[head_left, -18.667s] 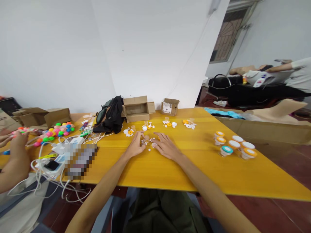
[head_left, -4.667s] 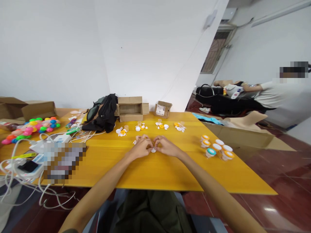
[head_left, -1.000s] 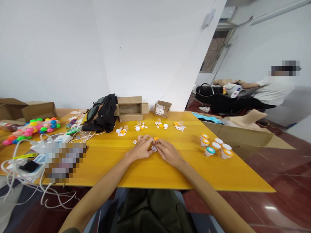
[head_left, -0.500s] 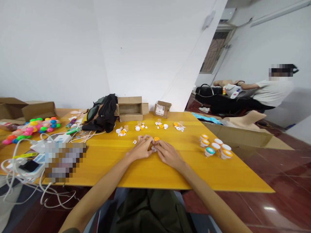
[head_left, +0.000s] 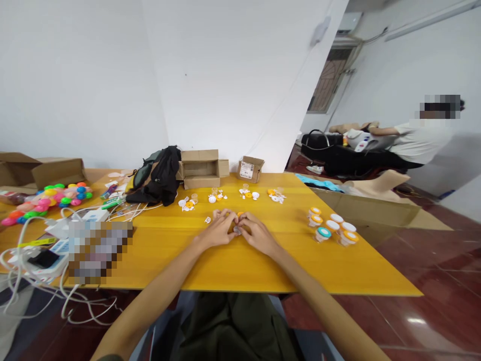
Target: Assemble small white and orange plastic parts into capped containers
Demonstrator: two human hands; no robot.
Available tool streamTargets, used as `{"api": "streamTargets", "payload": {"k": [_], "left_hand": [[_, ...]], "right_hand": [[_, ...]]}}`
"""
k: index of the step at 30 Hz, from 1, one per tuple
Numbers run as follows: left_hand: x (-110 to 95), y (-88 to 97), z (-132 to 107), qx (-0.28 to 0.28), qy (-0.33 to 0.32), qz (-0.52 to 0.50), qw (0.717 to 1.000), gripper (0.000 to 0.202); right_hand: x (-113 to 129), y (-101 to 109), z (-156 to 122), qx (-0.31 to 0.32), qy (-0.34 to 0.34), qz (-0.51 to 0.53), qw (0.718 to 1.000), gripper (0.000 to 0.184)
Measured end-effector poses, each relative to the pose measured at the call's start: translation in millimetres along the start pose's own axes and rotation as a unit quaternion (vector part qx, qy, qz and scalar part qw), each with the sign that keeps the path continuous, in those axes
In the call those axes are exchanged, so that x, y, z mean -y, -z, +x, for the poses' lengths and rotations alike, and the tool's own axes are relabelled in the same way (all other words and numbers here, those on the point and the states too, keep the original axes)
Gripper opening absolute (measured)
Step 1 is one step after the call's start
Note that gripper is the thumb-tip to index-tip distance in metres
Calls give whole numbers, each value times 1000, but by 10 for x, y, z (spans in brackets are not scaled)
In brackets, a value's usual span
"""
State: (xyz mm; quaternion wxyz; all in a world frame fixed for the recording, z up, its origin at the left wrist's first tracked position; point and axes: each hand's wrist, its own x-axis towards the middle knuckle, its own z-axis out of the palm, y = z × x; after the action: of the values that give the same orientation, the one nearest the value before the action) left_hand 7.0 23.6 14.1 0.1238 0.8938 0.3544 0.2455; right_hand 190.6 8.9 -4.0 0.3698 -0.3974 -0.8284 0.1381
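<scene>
My left hand (head_left: 219, 228) and my right hand (head_left: 256, 232) meet above the middle of the table, fingers closed around a small clear plastic piece (head_left: 237, 230). Its exact kind is too small to make out, and the fingers cover most of it. Just beyond the fingertips an orange ring-shaped part (head_left: 240, 214) shows, partly hidden by my right hand. To the left of my left hand lies a small white plastic part (head_left: 208, 219). Farther back are small groups of white and orange parts (head_left: 188, 202) with clear cups.
Several lidded clear cups (head_left: 333, 225) stand at the right. Cardboard boxes (head_left: 201, 181), a black backpack (head_left: 165, 173), colourful balls (head_left: 56, 195) and tangled white cables (head_left: 22, 240) lie along the back and left. A person (head_left: 424, 143) sits beyond the table's right side.
My right hand has shifted slightly left and its fingers have drawn in closer to the left hand, covering more of the orange part. The left hand stays nearly in place.
</scene>
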Motion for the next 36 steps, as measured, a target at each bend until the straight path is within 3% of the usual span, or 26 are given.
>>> {"api": "streamTargets", "payload": {"k": [9,18,36], "left_hand": [[-10,2,-1,13,2,7,1000,21],[-10,6,3,7,-10,10,1000,19],[6,0,-7,8,-13,22,1000,16]], "right_hand": [[-83,-86,-35,-12,-39,35,999,13],[-157,-83,-52,-44,-29,47,997,16],[-74,-63,-46,-16,-11,7,1000,16]]}}
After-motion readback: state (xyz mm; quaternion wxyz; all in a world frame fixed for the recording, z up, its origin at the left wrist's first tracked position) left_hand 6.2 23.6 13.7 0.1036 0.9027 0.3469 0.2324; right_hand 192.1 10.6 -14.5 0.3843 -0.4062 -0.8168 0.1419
